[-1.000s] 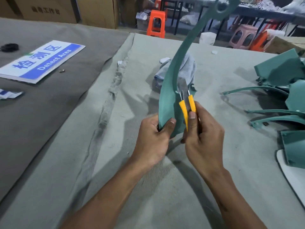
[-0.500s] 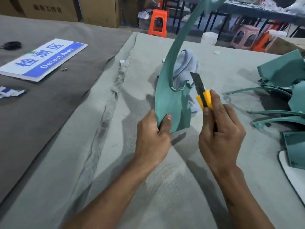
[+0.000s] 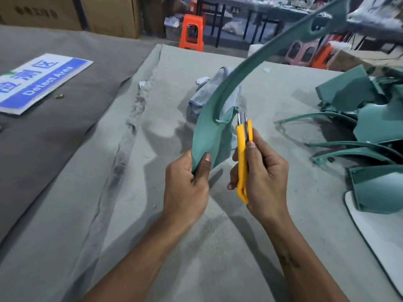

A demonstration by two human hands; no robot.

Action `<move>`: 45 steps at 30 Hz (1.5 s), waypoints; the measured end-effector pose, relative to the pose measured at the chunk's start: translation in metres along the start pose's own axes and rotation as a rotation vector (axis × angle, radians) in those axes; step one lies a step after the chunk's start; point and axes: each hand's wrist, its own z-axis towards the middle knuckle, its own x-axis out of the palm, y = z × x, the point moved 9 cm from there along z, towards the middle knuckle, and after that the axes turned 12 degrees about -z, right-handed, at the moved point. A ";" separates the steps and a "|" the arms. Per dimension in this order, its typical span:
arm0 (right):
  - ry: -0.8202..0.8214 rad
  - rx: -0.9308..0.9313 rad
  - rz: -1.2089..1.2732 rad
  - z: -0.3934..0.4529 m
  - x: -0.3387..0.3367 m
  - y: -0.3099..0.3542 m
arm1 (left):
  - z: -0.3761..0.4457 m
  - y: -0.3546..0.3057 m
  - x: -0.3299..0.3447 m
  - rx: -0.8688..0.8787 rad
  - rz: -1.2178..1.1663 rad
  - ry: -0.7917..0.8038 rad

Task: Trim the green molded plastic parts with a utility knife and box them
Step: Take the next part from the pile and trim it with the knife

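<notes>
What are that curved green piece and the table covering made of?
Green part: looks like matte molded plastic, thin and smooth, with a ragged bit of flash at its notch. Table covering: seemingly grey woven fabric or felt, wrinkled, with a visible ribbed weave.

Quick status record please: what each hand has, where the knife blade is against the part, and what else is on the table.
left hand: grips the lower edge of the green curved part, held raised off the table
right hand: holds the yellow utility knife, thumb on top
blade: extended, tip at the part's notch edge; contact unclear
untrimmed pile: green parts at the table's right side
cloth: grey, behind the held part
sign: blue and white, reads Detect Area, far left
box: none clearly in view
</notes>
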 end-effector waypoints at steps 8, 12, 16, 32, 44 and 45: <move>-0.011 0.005 -0.054 0.000 -0.003 -0.005 | 0.002 0.003 0.000 0.003 0.018 0.009; -0.017 -0.028 -0.091 -0.006 0.000 -0.001 | 0.000 0.006 -0.001 0.022 0.042 0.018; -0.021 -0.043 -0.060 -0.008 0.005 0.004 | 0.000 0.002 0.000 0.055 0.051 0.018; -0.101 -0.098 -0.276 -0.005 -0.002 0.003 | 0.003 0.006 -0.003 0.006 0.025 0.017; -0.176 -0.120 -0.336 -0.002 -0.013 0.004 | 0.004 0.004 -0.007 0.027 -0.091 -0.033; -0.180 -0.143 -0.333 -0.002 -0.014 0.007 | 0.005 0.005 -0.007 0.037 -0.101 -0.034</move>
